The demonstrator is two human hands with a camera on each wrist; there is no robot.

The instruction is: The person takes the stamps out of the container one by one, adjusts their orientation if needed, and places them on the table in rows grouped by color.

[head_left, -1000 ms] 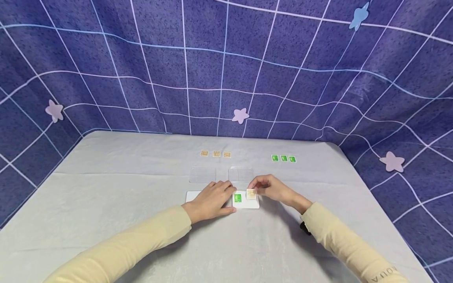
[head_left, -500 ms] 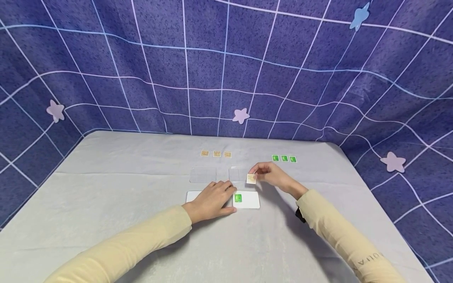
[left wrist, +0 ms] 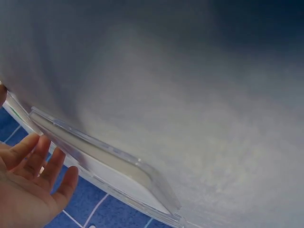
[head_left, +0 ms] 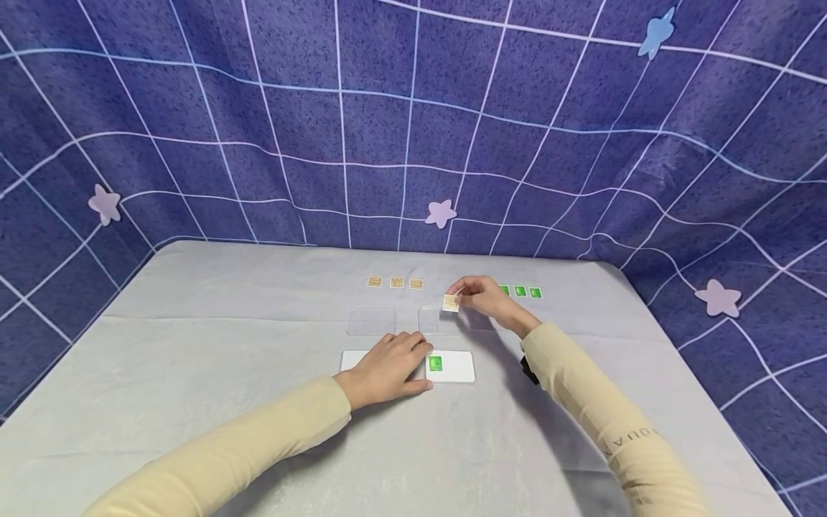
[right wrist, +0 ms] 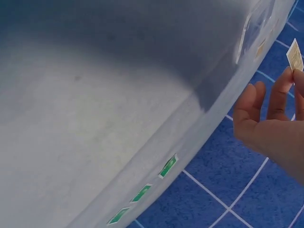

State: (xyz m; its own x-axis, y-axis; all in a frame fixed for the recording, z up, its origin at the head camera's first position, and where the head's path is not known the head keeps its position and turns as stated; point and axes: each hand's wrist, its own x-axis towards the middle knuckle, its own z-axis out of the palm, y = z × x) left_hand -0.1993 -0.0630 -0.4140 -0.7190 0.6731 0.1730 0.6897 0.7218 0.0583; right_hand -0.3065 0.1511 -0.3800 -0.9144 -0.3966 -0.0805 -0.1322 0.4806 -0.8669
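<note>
My right hand (head_left: 487,298) pinches a small square card (head_left: 451,303) with a tan picture and white border, held above the table behind the white boxes. In the right wrist view the card (right wrist: 295,56) stands tilted at the fingertips. My left hand (head_left: 388,368) holds the left end of a flat white box (head_left: 457,366) between thumb and index finger, covering part of a second white box (head_left: 352,357). A green card (head_left: 436,363) lies on the left half of the right box. In the left wrist view, a clear-edged box (left wrist: 123,178) runs past the fingers.
Several tan cards (head_left: 397,283) lie in a row farther back. Green cards (head_left: 520,291) form another row to their right, partly behind my right hand. Two clear lids (head_left: 371,322) lie behind the boxes. A purple curtain (head_left: 258,143) stands behind the table.
My right hand has lifted the tan card away from the right white box and carried it backward, slightly left, past the clear lid. My left hand has stayed in place.
</note>
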